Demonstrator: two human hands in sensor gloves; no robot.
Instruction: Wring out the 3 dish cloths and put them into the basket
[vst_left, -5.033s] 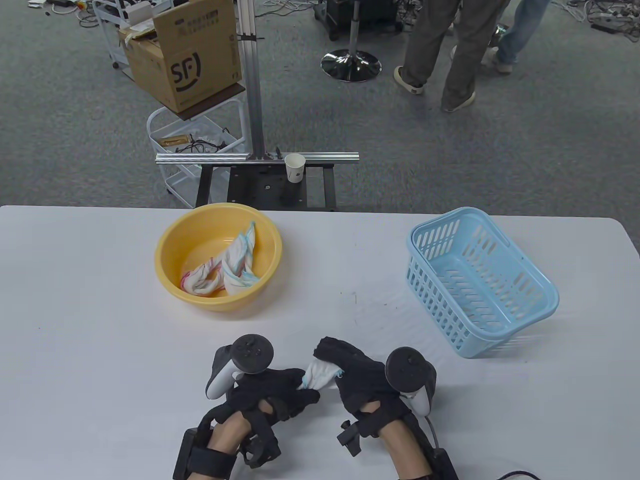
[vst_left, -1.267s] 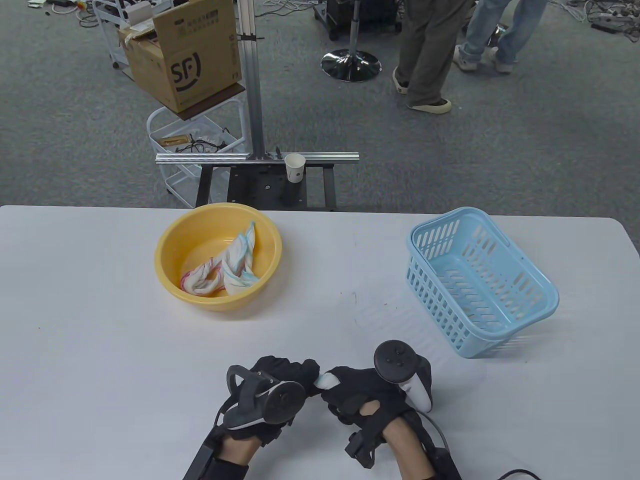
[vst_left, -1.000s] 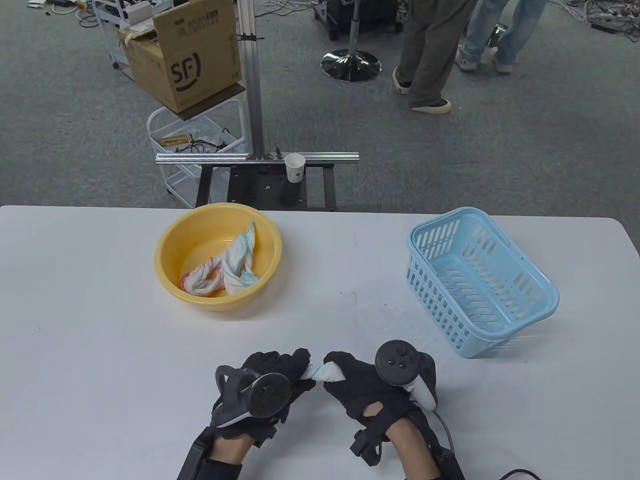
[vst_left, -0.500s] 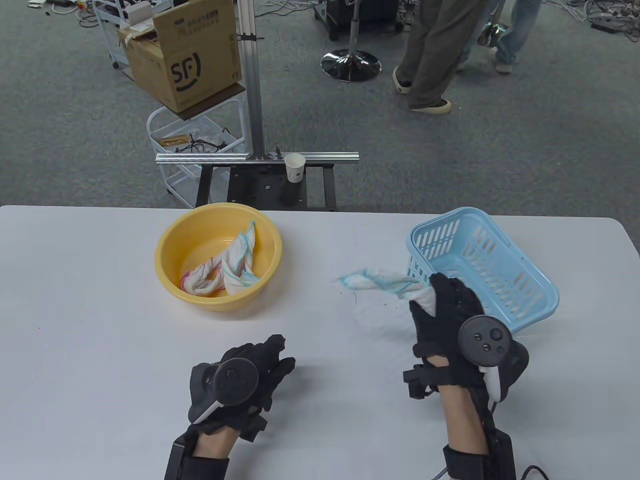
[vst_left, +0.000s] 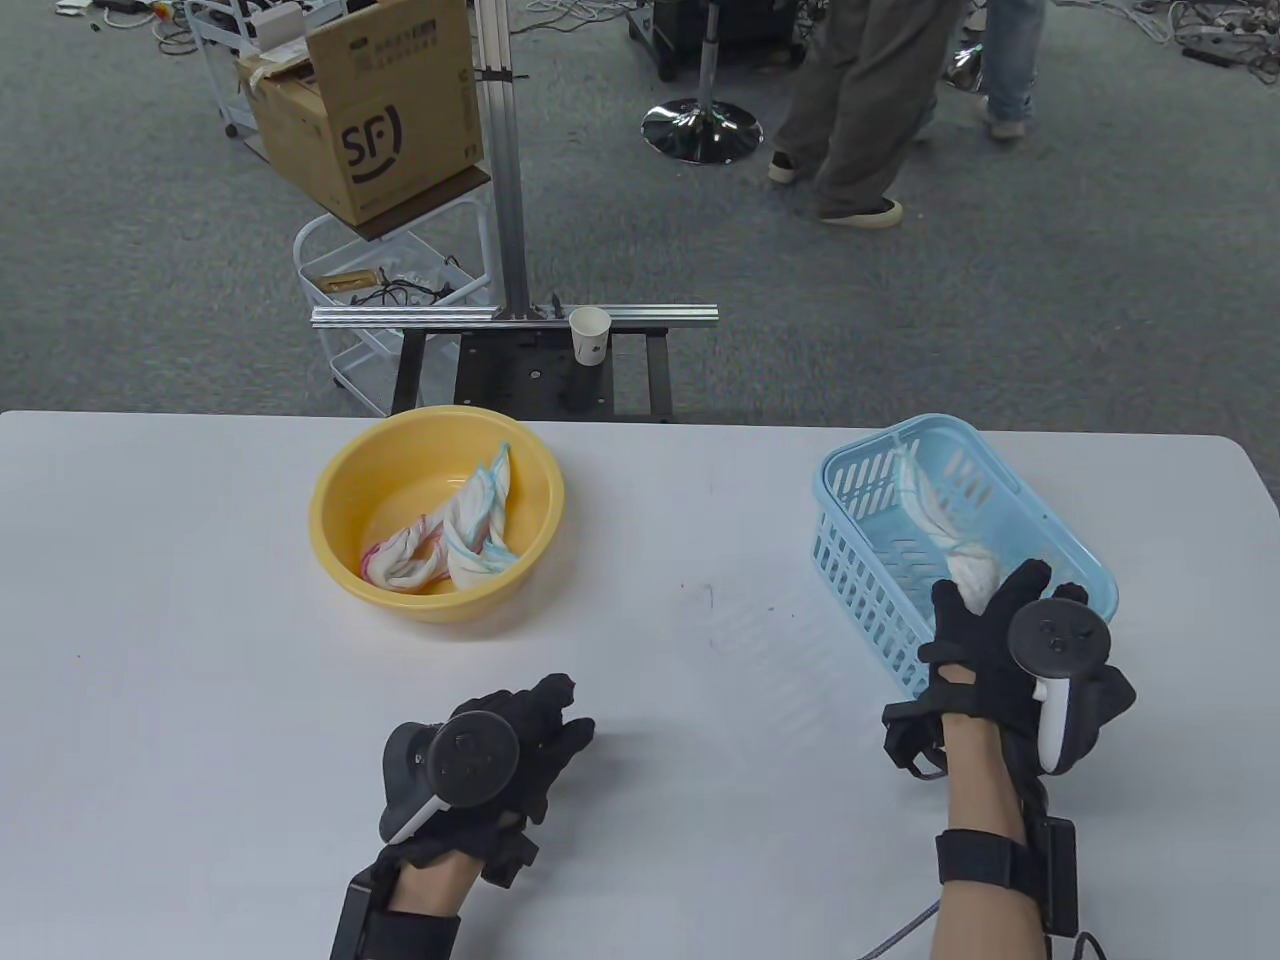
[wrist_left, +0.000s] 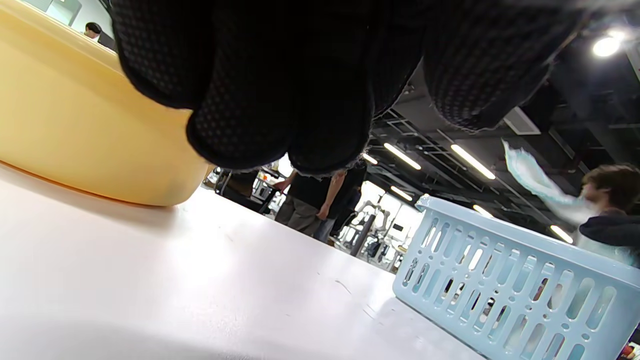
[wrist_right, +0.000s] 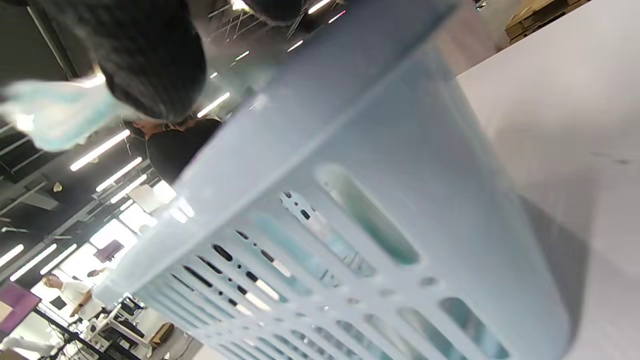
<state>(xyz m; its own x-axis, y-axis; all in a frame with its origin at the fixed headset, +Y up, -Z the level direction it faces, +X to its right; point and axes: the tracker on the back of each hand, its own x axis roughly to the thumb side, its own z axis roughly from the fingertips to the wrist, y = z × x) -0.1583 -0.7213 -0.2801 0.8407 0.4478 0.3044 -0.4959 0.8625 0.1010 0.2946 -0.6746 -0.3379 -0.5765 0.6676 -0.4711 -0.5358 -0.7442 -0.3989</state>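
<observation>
1. Table (vst_left: 200, 650): the bowl (vst_left: 340, 560) stands on its far left part, the basket (vst_left: 1085, 600) on its far right part, well apart.
2. Two dish cloths (vst_left: 450, 540) lie side by side in the bowl.
3. Right hand (vst_left: 985, 640): at the basket's near rim, holding a third dish cloth (vst_left: 950, 540) that reaches over the basket's inside.
4. Left hand (vst_left: 500, 750): over the table's near edge, in front of the bowl.
5. Paper cup (vst_left: 590, 333): on the frame behind the table.
6. Cardboard box (vst_left: 370, 110): on a cart further back, to the left.
</observation>
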